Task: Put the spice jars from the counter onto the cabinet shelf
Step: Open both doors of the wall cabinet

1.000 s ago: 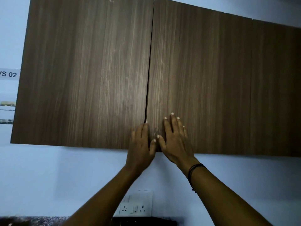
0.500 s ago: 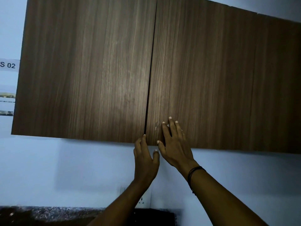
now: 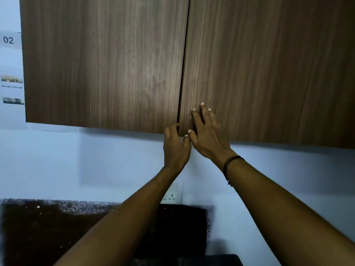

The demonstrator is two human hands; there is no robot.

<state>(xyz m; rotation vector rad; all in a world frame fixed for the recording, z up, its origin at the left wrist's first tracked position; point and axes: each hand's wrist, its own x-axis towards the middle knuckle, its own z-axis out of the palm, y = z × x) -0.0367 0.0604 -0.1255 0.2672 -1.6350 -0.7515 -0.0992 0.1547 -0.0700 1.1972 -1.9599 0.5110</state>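
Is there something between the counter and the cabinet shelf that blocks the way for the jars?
Yes. Both cabinet doors, left door and right door, are closed over the shelf. The left hand curls at the left door's bottom corner; the right hand lies flat on the right door.

We see a pale blue-white painted wall behind a dark walnut-grain wooden wall cabinet, its two doors closed. Below it sit a white electrical socket plate and a dark speckled granite counter. Printed paper notices hang at the left edge.
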